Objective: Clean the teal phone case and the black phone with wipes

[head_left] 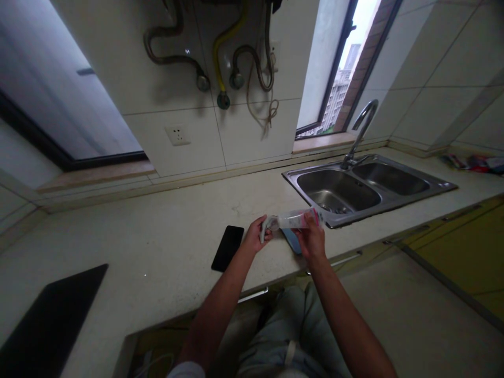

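- The right hand (pixel 314 244) is grasping a translucent bottle (pixel 293 219) by its pink-marked end, its fingers closing around the side.
- The left hand (pixel 255 233) is holding a pale grey, curved piece (pixel 264 231) by the bottle's other end; whether the two are joined, one cannot tell.
- For good handling, the right hand should probably be keeping the bottle steady and level, pressing lightly in case the wall is soft, while the left is keeping the grey piece in line with it.
- The bottle is looking smooth and roughly cylindrical, lying sideways in the hands in front of the sink's near left corner.
- Below it, a flat blue object (pixel 291 241) is resting partly hidden on the pale, faintly speckled countertop (pixel 177 236).
- Beside the left hand, a thin, glossy black smartphone (pixel 228 248) is lying flat.
- Farther right, the stainless-steel double sink (pixel 394 200) is showing rounded basins under a curved chrome faucet (pixel 360 131).
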Demonstrator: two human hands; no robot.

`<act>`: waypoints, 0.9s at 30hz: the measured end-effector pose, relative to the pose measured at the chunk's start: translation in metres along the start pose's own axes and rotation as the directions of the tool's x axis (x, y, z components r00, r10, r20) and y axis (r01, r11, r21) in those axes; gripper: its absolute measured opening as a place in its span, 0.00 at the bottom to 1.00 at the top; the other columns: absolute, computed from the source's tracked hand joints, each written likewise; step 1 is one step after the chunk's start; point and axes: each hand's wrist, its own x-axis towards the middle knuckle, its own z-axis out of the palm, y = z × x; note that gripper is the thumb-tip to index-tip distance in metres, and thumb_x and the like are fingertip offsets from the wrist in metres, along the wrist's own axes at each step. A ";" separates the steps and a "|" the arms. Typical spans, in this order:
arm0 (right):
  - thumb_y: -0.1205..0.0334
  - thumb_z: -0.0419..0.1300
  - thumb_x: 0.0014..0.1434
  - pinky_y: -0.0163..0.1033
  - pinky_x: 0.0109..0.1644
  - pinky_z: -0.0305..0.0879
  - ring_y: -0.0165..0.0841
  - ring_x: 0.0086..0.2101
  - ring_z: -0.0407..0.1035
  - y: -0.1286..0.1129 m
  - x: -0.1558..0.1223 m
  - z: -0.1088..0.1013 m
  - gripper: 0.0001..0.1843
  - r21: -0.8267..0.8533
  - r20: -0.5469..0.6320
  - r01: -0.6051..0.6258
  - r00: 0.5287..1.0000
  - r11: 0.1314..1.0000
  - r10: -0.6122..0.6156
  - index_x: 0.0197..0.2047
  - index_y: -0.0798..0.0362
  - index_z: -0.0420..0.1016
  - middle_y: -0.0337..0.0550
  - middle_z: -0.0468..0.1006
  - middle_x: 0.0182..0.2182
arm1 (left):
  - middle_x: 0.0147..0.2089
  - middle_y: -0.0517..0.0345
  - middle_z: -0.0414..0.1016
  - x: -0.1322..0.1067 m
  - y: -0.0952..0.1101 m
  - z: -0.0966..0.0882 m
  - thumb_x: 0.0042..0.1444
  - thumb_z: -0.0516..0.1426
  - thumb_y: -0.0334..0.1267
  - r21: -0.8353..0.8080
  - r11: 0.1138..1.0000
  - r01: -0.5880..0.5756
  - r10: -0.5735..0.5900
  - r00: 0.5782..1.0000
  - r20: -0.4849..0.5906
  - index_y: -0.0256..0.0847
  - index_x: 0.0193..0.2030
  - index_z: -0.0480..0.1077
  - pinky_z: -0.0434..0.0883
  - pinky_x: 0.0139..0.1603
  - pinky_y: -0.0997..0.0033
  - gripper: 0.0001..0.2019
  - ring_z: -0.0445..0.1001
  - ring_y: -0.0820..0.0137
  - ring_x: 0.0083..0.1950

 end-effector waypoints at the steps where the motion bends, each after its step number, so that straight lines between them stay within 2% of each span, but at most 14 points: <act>1: 0.46 0.71 0.48 0.43 0.34 0.78 0.38 0.35 0.78 0.001 0.001 0.000 0.21 -0.012 -0.010 0.018 1.000 1.000 -0.018 0.38 0.50 0.74 0.39 0.81 0.33 | 0.25 0.55 0.74 0.001 0.000 -0.001 0.61 0.55 0.34 -0.003 1.000 -0.003 0.003 1.000 -0.028 0.34 0.38 0.71 0.56 0.13 0.80 0.06 0.65 0.78 0.17; 5: 0.47 0.71 0.50 0.42 0.34 0.77 0.37 0.34 0.78 0.004 0.002 0.001 0.21 -0.158 -0.042 0.147 0.987 0.976 -0.155 0.41 0.51 0.76 0.38 0.82 0.33 | 0.25 0.53 0.75 0.004 0.000 -0.001 0.62 0.54 0.30 -0.002 1.000 0.020 -0.020 0.994 -0.105 0.31 0.39 0.71 0.66 0.18 0.79 0.06 0.72 0.74 0.21; 7: 0.47 0.71 0.50 0.45 0.38 0.78 0.38 0.34 0.78 0.006 0.001 0.001 0.22 -0.257 -0.035 0.209 0.974 0.943 -0.225 0.41 0.54 0.78 0.41 0.83 0.34 | 0.27 0.50 0.76 0.004 0.000 0.001 0.63 0.52 0.30 -0.001 1.000 0.019 -0.019 0.994 -0.105 0.30 0.40 0.71 0.69 0.22 0.79 0.08 0.74 0.73 0.23; 10: 0.48 0.72 0.48 0.50 0.48 0.76 0.41 0.37 0.78 0.006 -0.002 0.002 0.24 -0.336 0.006 0.253 0.964 0.907 -0.267 0.42 0.58 0.81 0.48 0.84 0.37 | 0.28 0.48 0.78 0.003 -0.002 0.002 0.64 0.51 0.32 0.038 0.999 0.013 -0.010 0.997 -0.079 0.29 0.42 0.72 0.69 0.22 0.77 0.10 0.74 0.72 0.23; 13: 0.47 0.71 0.49 0.51 0.51 0.74 0.42 0.39 0.78 0.003 -0.005 0.005 0.25 -0.381 0.047 0.283 0.957 0.880 -0.287 0.43 0.58 0.81 0.49 0.84 0.39 | 0.28 0.48 0.78 0.005 -0.005 0.002 0.64 0.51 0.32 0.080 0.997 -0.018 0.025 0.997 -0.080 0.28 0.45 0.74 0.69 0.22 0.75 0.12 0.74 0.71 0.22; 18: 0.47 0.71 0.49 0.52 0.51 0.73 0.43 0.39 0.78 -0.001 -0.007 0.009 0.24 -0.493 0.101 0.330 0.941 0.805 -0.324 0.42 0.57 0.82 0.49 0.85 0.39 | 0.28 0.52 0.78 0.007 -0.009 0.001 0.61 0.53 0.29 0.056 0.993 -0.101 0.108 0.983 -0.148 0.32 0.43 0.75 0.77 0.33 0.72 0.09 0.78 0.68 0.28; 24: 0.47 0.71 0.50 0.48 0.47 0.74 0.43 0.37 0.78 0.003 -0.008 0.005 0.22 -0.566 0.163 0.390 0.917 0.726 -0.365 0.40 0.56 0.81 0.49 0.84 0.37 | 0.32 0.49 0.79 0.006 -0.011 -0.001 0.57 0.56 0.25 -0.010 0.993 -0.114 0.112 0.987 -0.119 0.33 0.36 0.74 0.79 0.41 0.69 0.06 0.81 0.65 0.36; 27: 0.46 0.70 0.51 0.46 0.43 0.73 0.42 0.34 0.77 0.000 -0.005 0.002 0.21 -0.602 0.208 0.421 0.903 0.679 -0.376 0.38 0.56 0.81 0.48 0.84 0.34 | 0.34 0.49 0.80 0.006 -0.011 -0.001 0.56 0.57 0.25 -0.032 0.994 -0.102 0.098 0.989 -0.111 0.35 0.36 0.74 0.79 0.44 0.67 0.05 0.82 0.64 0.40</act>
